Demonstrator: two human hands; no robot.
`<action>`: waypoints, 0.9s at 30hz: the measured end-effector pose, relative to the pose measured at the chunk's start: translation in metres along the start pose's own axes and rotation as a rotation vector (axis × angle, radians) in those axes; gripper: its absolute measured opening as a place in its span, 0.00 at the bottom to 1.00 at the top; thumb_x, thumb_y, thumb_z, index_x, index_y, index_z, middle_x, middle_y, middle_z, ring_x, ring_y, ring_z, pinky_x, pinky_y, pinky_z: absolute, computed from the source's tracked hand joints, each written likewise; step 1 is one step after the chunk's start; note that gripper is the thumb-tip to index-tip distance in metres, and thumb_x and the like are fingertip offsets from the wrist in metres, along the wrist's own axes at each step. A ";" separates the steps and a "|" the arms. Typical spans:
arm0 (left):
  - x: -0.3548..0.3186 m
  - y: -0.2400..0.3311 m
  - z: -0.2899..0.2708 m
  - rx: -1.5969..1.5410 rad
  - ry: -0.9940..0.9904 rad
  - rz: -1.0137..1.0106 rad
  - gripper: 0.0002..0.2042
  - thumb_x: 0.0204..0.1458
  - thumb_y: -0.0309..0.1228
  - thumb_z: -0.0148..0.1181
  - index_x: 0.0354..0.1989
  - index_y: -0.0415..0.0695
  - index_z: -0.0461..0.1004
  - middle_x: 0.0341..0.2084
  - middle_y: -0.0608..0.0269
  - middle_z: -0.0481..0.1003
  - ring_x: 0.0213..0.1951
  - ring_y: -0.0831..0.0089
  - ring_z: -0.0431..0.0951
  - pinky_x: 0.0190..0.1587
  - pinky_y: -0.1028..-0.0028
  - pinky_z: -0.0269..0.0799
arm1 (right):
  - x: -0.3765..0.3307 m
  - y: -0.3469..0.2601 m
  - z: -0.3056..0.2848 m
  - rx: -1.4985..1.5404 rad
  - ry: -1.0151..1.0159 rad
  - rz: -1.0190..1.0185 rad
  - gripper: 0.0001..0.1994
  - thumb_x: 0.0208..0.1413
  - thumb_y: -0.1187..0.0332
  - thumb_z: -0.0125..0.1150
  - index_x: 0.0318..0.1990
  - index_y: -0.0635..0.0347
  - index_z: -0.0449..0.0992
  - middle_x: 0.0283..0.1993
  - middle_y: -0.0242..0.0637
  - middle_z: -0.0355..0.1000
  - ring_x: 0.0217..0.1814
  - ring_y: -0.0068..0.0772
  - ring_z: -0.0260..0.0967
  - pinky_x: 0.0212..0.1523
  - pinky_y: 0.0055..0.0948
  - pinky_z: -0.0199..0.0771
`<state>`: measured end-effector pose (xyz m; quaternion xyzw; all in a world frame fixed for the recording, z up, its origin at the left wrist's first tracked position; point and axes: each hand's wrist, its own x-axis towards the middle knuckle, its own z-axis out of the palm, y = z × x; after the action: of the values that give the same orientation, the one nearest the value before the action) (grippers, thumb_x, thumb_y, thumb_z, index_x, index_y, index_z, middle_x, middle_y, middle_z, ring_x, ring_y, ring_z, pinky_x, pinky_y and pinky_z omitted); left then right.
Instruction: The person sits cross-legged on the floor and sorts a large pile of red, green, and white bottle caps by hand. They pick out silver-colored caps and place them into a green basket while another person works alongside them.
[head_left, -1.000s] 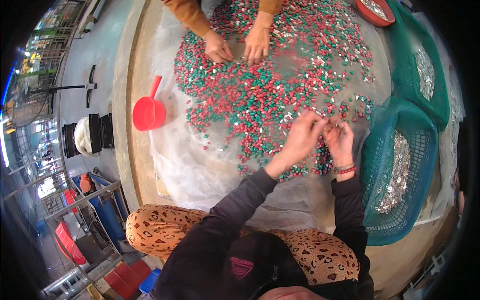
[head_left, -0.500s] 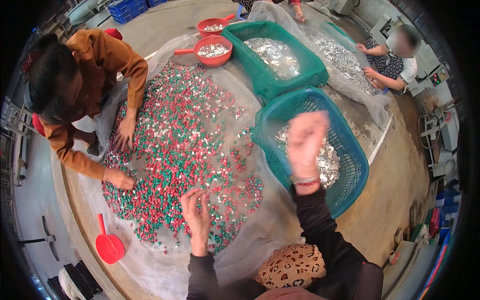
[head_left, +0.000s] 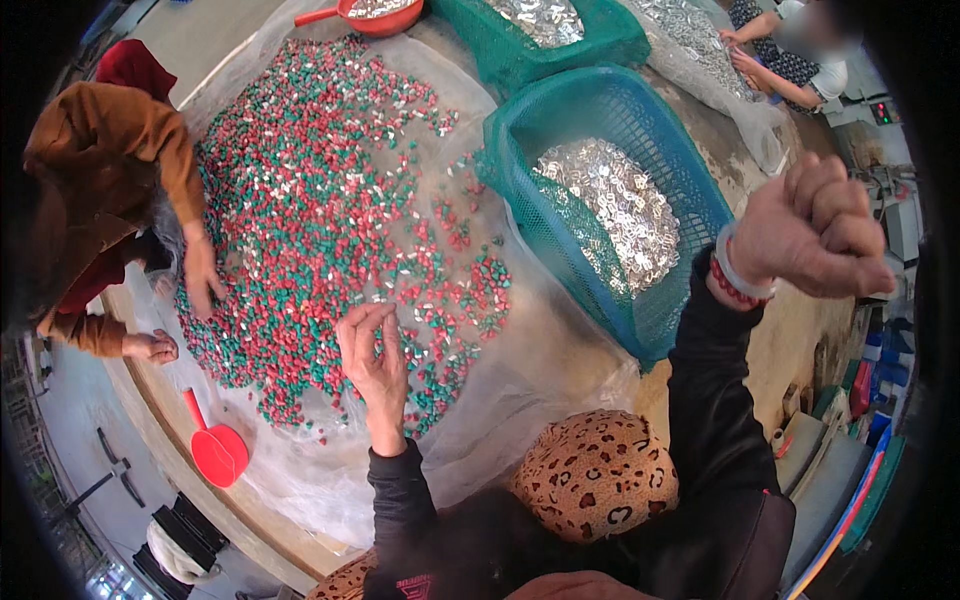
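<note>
My left hand [head_left: 375, 368] hovers at the near edge of a wide pile of small red, green and white pieces [head_left: 300, 210]. Its fingers are bent, the thumb a little apart, with nothing visible between them. Out past the right side of a blue-green plastic basket [head_left: 690, 165], my right hand [head_left: 815, 232] is raised with curled fingers; its back faces me and hides whatever is inside. Shiny silver-coloured flat metal pieces [head_left: 625, 215] lie in the basket, and green netting [head_left: 560, 230] drapes over its left side.
Across the pile at left, a co-worker's hand [head_left: 203, 280] reaches to its edge. A red ladle [head_left: 218, 455] lies near left on a clear plastic sheet [head_left: 500, 400]. Farther off are a red ladle of metal pieces [head_left: 385, 20], a second netted basket [head_left: 510, 65] and another person [head_left: 800, 60].
My right hand has swung from above the basket out to the right and up. My left hand stays over the pile, fingers more bent. The co-worker has drawn one hand off the pile. The view has shifted.
</note>
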<state>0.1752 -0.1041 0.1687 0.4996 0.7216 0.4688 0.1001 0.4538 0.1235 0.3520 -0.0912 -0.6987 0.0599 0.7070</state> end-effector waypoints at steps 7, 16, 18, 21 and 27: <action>0.034 -0.046 -0.050 0.495 -0.360 0.332 0.14 0.48 0.27 0.59 0.45 0.45 0.71 0.38 0.59 0.73 0.48 0.59 0.70 0.54 0.57 0.61 | -0.112 0.005 -0.029 -0.765 -0.862 0.437 0.20 0.63 0.68 0.49 0.60 0.65 0.63 0.61 0.49 0.62 0.63 0.34 0.59 0.62 0.31 0.57; 0.005 -0.080 -0.306 1.203 -1.068 -0.463 0.19 0.50 0.46 0.59 0.33 0.39 0.76 0.29 0.48 0.77 0.38 0.52 0.78 0.41 0.58 0.73 | -0.221 -0.102 0.058 0.450 -1.386 1.201 0.19 0.58 0.72 0.53 0.58 0.64 0.67 0.51 0.48 0.71 0.53 0.43 0.67 0.59 0.38 0.61; -0.058 -0.100 -0.330 0.904 -1.110 -0.639 0.29 0.51 0.55 0.57 0.42 0.37 0.76 0.34 0.46 0.78 0.41 0.51 0.78 0.45 0.59 0.72 | -0.263 -0.100 0.067 0.034 -1.348 0.934 0.21 0.59 0.70 0.52 0.60 0.63 0.64 0.56 0.52 0.65 0.59 0.49 0.62 0.61 0.41 0.58; -0.159 -0.140 -0.354 0.789 -0.931 -0.861 0.37 0.49 0.60 0.56 0.48 0.31 0.72 0.41 0.39 0.75 0.46 0.47 0.75 0.50 0.58 0.69 | -0.309 -0.077 0.040 -0.404 -1.288 0.766 0.26 0.60 0.67 0.52 0.64 0.64 0.57 0.63 0.56 0.56 0.66 0.55 0.52 0.64 0.45 0.52; -0.270 -0.242 -0.359 0.563 0.020 -1.118 0.36 0.52 0.60 0.50 0.48 0.32 0.72 0.43 0.33 0.73 0.50 0.44 0.72 0.52 0.57 0.67 | -0.342 -0.063 -0.035 -0.682 -1.311 0.818 0.35 0.60 0.58 0.52 0.67 0.71 0.46 0.69 0.59 0.46 0.71 0.58 0.42 0.70 0.45 0.40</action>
<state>-0.0667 -0.5455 0.0876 0.0494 0.9706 0.1419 0.1881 0.4804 -0.0124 0.0315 -0.4923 -0.8593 0.1377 0.0147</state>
